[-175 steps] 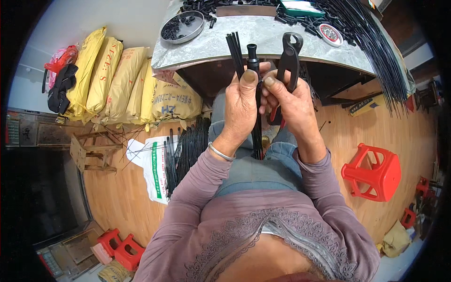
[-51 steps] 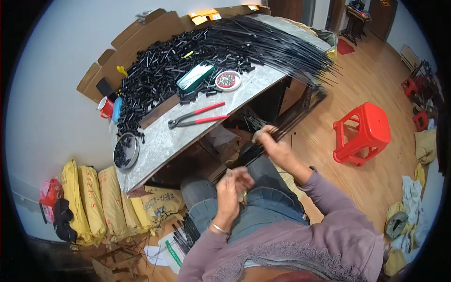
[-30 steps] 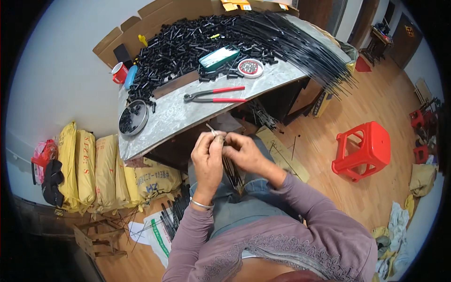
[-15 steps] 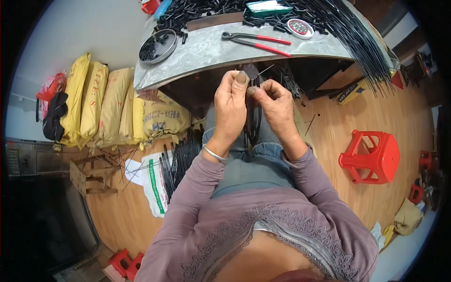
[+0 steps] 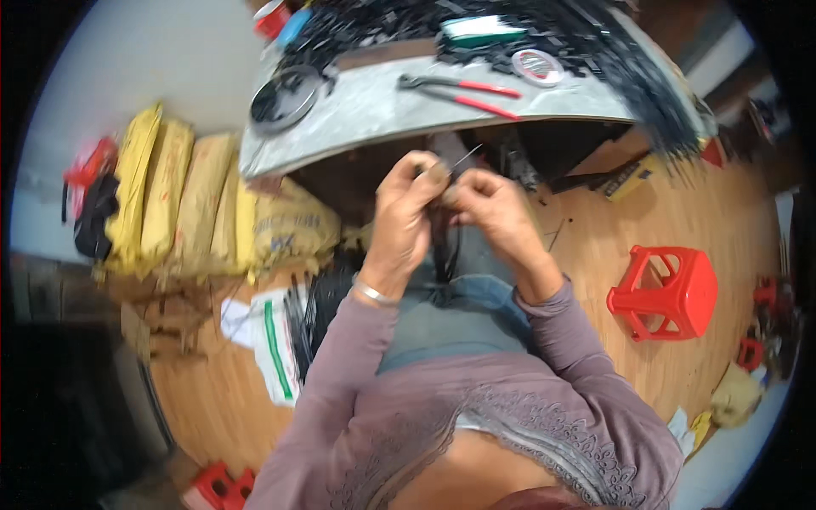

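My left hand (image 5: 405,200) and my right hand (image 5: 495,208) are close together over my lap, just before the table's front edge. Both have thumb and fingers pinched at one spot, on a thin rod (image 5: 468,155) whose bare end slants up to the right between them. The rest of the rod is hidden by my fingers, and motion blurs the fingertips. Below the hands, a bundle of black strands (image 5: 444,251) hangs down between my legs.
On the grey table (image 5: 365,115) lie red-handled pincers (image 5: 463,92), a round dish (image 5: 285,100), a small round tin (image 5: 537,67) and many black pieces. Long black rods (image 5: 659,110) overhang its right end. Yellow sacks (image 5: 161,187) stand left, a red stool (image 5: 667,293) right.
Both hands have come down a little toward my body, still pinched together around the rod. The whole view has tilted slightly and become blurred.
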A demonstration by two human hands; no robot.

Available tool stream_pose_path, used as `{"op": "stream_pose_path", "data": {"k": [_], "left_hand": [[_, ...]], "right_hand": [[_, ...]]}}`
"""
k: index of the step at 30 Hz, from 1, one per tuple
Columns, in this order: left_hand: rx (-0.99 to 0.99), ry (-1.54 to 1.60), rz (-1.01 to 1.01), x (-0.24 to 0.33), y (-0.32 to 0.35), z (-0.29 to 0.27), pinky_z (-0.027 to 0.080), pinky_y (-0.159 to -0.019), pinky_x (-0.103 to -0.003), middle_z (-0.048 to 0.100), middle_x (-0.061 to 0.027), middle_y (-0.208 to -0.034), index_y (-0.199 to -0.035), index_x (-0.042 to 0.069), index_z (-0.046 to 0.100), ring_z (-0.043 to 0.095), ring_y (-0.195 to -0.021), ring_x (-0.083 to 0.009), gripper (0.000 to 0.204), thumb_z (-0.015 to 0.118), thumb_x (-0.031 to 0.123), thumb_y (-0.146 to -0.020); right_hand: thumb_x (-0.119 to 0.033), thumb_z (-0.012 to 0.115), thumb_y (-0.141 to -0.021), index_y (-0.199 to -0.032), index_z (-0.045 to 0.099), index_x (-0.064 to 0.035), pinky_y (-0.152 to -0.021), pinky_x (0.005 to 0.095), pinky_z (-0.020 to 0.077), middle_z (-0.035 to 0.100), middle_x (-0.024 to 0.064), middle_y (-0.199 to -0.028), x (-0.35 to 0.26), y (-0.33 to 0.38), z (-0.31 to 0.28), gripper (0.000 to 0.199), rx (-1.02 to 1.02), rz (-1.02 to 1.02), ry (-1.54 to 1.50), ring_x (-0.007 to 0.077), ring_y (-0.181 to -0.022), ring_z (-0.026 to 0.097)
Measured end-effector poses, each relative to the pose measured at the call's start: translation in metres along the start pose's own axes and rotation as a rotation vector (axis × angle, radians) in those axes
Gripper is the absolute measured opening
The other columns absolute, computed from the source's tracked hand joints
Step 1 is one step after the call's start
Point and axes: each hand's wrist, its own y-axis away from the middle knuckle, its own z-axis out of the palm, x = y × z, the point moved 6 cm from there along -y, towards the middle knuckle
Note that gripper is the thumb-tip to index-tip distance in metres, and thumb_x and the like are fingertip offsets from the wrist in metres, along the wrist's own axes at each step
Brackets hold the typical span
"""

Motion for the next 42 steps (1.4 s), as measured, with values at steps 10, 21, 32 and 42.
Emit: {"op": "stream_pose_path", "data": {"k": [10, 21, 32, 42], "left_hand": [[-0.177, -0.040, -0.006, 0.006, 0.008, 0.005, 0.032, -0.069, -0.025, 0.041, 0.0008, -0.076, -0.076, 0.009, 0.048, 0.040, -0.073, -0.0114, 0.024, 0.065, 0.020, -0.088], [-0.179, -0.025, 0.023, 0.004, 0.006, 0.004, 0.034, -0.070, -0.024, 0.044, 0.0007, -0.077, -0.078, 0.009, 0.050, 0.042, -0.074, -0.0098, 0.023, 0.068, 0.019, -0.086], [0.108, -0.124, 0.087, 0.000, 0.008, -0.005, 0.042, -0.075, -0.024, 0.057, -0.0009, -0.093, -0.091, 0.005, 0.059, 0.049, -0.082, -0.0089, 0.006, 0.063, 0.009, -0.089], [0.011, -0.079, 0.070, 0.008, -0.006, -0.030, 0.039, -0.068, -0.019, 0.054, 0.0038, -0.089, -0.085, 0.008, 0.058, 0.047, -0.076, -0.0042, 0.014, 0.065, 0.020, -0.090]], "right_hand": [[-0.021, 0.071, -0.082, -0.076, 0.061, -0.0063, -0.058, 0.0217, 0.0448, 0.059, -0.0007, -0.070, 0.008, 0.002, 0.005, 0.018, -0.246, 0.143, -0.014, 0.0076, -0.066, 0.057], [-0.024, 0.070, -0.085, -0.078, 0.061, -0.0033, -0.053, 0.0222, 0.0403, 0.058, -0.0009, -0.067, 0.009, 0.008, 0.008, 0.024, -0.117, -0.002, -0.007, 0.0062, -0.059, 0.050], [-0.017, 0.069, -0.074, -0.093, 0.062, 0.0033, -0.069, 0.0347, 0.0486, 0.064, 0.0175, -0.085, 0.002, 0.011, 0.016, 0.029, 0.177, -0.313, 0.610, 0.0223, -0.076, 0.062], [-0.002, 0.066, -0.082, -0.088, 0.065, 0.0029, -0.065, 0.0205, 0.0456, 0.064, -0.0005, -0.078, 0.012, -0.013, 0.037, 0.008, 0.040, -0.144, 0.121, 0.0056, -0.071, 0.056]]}}
